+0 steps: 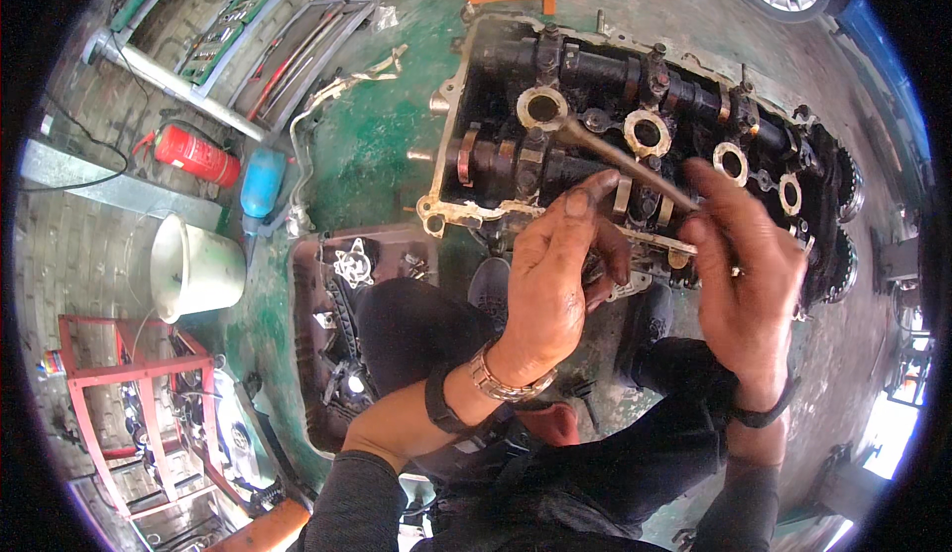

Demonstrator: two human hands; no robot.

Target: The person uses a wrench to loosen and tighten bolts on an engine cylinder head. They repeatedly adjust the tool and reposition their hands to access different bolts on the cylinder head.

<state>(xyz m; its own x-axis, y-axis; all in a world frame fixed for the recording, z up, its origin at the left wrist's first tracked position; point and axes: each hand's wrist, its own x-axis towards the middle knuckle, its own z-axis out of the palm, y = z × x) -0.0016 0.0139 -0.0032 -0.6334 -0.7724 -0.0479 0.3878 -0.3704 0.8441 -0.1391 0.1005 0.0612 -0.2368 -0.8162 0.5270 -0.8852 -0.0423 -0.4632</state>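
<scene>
Item: steel wrench (620,160), lying over cylinder head (555,66) w/ far end at a round bore. Rigid, heavy-ish, prob. oily; best gripped mid-shank. Right hand (744,274) pinches near end; left hand (555,274) curled beside, grip unclear

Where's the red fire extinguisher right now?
The red fire extinguisher lies on the floor at the head view's upper left, beside the blue bottle, above the white bucket.
</scene>
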